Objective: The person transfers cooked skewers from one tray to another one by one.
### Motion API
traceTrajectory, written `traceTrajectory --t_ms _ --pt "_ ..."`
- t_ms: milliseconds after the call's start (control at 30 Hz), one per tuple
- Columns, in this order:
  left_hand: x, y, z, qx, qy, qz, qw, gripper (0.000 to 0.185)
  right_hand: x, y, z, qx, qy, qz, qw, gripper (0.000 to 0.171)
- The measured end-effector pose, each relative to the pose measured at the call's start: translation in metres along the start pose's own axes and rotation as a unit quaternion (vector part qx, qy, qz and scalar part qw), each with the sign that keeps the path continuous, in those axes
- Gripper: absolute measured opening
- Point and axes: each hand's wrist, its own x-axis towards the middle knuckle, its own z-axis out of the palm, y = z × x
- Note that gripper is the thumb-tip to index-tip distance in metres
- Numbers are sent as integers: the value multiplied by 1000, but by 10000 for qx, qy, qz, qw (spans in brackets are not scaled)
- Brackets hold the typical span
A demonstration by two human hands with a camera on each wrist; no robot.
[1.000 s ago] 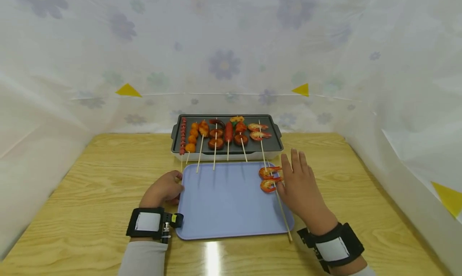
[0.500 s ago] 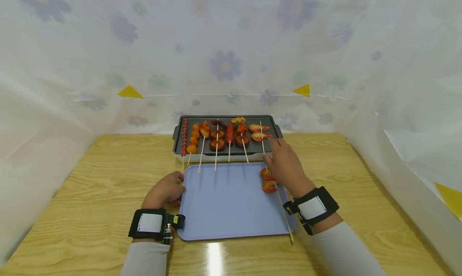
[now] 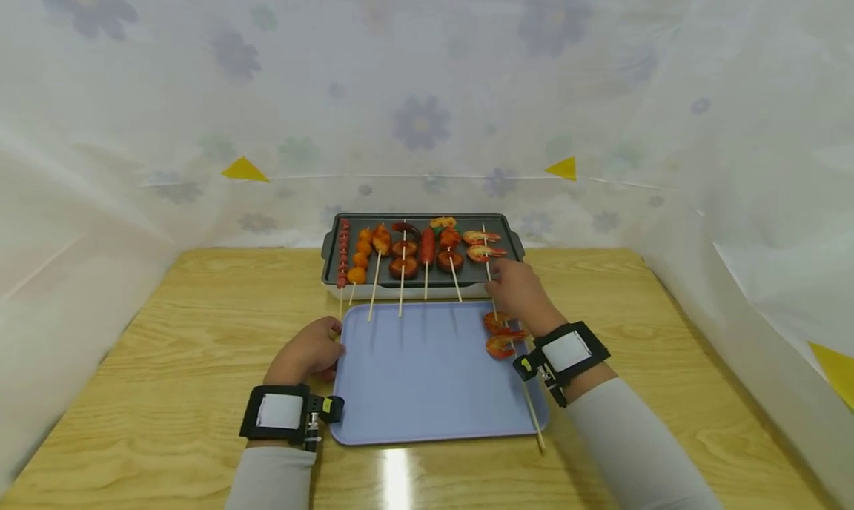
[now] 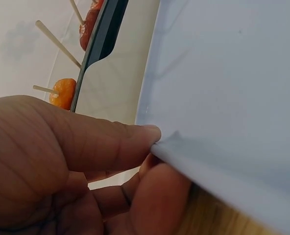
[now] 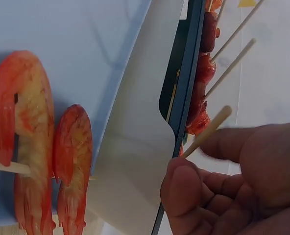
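Observation:
A lilac-blue tray (image 3: pixel 427 376) lies in front of a dark grill pan (image 3: pixel 420 274) that carries several skewers. My left hand (image 3: pixel 308 350) grips the tray's left rim; the left wrist view shows the thumb on top and fingers beneath (image 4: pixel 150 147). A two-shrimp skewer (image 3: pixel 500 336) lies on the tray's right side (image 5: pixel 32 147). My right hand (image 3: pixel 517 291) is at the grill's front right. Its thumb and curled fingers (image 5: pixel 199 161) pinch the stick (image 5: pixel 206 132) of the shrimp skewer (image 3: pixel 482 245) on the grill.
Several other skewers on the grill point their sticks over its front edge toward the tray: orange balls (image 3: pixel 359 262), sausage (image 3: pixel 427 247), brown rings (image 3: pixel 403 258). Everything stands on a wooden table (image 3: pixel 200 325), closed in by flowered white sheeting on three sides.
My right hand has left the shrimp skewer on the tray, moved forward to the grill's front right and curled on a skewer stick there. The left hand stays on the tray rim.

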Motion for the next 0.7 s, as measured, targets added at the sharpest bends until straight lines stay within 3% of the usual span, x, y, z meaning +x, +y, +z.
traceTrajectory --t_ms 233,700 --pt "-2 2 -1 -12 -22 13 10000 39 3 2 -1 93 -105 52 9999 16" --pt "-2 3 -1 11 18 -46 10000 40 1 5 -1 916 -597 604 9922 38"
